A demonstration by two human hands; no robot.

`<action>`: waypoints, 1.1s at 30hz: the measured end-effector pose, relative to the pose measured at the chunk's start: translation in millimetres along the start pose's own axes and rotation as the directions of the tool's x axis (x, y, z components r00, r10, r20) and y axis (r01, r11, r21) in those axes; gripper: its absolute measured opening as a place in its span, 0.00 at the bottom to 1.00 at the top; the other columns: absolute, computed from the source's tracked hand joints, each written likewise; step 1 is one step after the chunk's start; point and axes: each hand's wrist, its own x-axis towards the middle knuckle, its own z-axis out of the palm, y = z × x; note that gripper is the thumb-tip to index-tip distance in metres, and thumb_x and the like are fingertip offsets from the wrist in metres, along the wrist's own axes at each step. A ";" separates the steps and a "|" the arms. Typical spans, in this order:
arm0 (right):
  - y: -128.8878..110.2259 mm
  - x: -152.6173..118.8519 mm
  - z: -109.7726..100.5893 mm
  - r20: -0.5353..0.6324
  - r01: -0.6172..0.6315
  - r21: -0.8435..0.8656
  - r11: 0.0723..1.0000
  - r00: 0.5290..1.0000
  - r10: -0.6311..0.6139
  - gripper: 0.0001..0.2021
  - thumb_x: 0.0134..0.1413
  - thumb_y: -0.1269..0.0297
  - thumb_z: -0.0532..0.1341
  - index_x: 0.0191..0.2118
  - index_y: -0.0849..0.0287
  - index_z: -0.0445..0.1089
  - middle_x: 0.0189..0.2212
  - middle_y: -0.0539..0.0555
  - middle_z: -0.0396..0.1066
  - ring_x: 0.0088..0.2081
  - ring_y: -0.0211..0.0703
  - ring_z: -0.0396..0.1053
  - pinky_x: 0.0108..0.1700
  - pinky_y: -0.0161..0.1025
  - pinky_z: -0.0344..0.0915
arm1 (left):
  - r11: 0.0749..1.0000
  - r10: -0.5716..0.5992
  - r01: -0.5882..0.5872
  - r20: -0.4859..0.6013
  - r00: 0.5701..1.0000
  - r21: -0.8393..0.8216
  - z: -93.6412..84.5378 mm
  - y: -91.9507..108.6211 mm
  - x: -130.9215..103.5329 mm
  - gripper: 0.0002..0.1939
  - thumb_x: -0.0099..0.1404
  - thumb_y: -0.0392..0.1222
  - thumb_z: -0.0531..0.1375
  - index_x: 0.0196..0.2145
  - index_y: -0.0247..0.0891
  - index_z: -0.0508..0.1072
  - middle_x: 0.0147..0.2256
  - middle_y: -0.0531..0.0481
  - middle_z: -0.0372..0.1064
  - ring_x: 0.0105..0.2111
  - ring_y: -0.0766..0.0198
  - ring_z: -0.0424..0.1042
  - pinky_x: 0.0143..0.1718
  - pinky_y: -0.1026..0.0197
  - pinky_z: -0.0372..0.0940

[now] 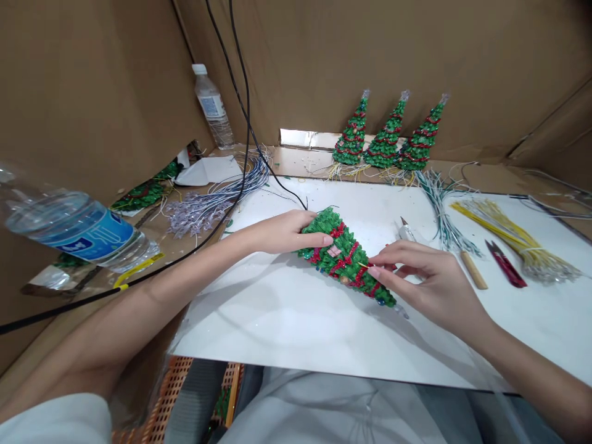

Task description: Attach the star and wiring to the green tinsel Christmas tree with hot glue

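A small green Christmas tree [356, 266] with red garland and little ornaments lies tilted above the white board, its tip pointing down to the right. My left hand [296, 232] grips it near the wide base, thumb on top. Close to the middle of the tree, my right hand [423, 274] pinches a thin yellow wire [362, 264] between thumb and forefinger, against the branches. Where the wire's other end goes is hidden.
Three finished-looking trees [383, 139] stand at the back. Bundles of green-white wires [439, 206] and yellow wires [522, 243], red snips [506, 265] and a wooden handle [473, 270] lie right. Left are water bottles [87, 228], clear-tipped wires [208, 206] and a black cable [245, 166].
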 end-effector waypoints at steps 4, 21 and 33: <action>-1.8 -2.5 -0.2 0.018 0.047 -0.050 0.998 0.999 -0.046 0.04 0.52 0.67 0.63 0.31 0.59 0.75 0.28 0.53 0.74 0.28 0.36 0.72 0.23 0.29 0.69 | 0.999 -0.035 0.035 -0.021 0.999 0.006 -1.0 -2.3 0.0 0.18 0.64 0.53 0.57 0.37 0.34 0.74 0.36 0.48 0.75 0.36 0.60 0.71 0.38 0.63 0.64; -4.6 -1.9 1.9 0.046 0.159 -0.216 0.963 0.987 -0.153 0.04 0.54 0.70 0.60 0.31 0.61 0.71 0.26 0.52 0.69 0.23 0.32 0.65 0.21 0.33 0.62 | 0.922 -0.096 0.121 0.085 0.992 -0.369 3.7 -12.0 5.6 0.19 0.58 0.55 0.63 0.37 0.34 0.79 0.30 0.49 0.76 0.29 0.66 0.73 0.37 0.64 0.67; -7.9 -3.7 5.8 0.101 0.262 -0.397 0.880 0.965 -0.241 0.06 0.59 0.74 0.56 0.35 0.64 0.71 0.30 0.53 0.69 0.28 0.34 0.65 0.29 0.33 0.62 | 0.910 -0.136 0.163 0.097 0.986 -0.382 3.0 -12.8 4.2 0.22 0.56 0.58 0.63 0.36 0.34 0.79 0.30 0.50 0.76 0.30 0.65 0.72 0.37 0.64 0.66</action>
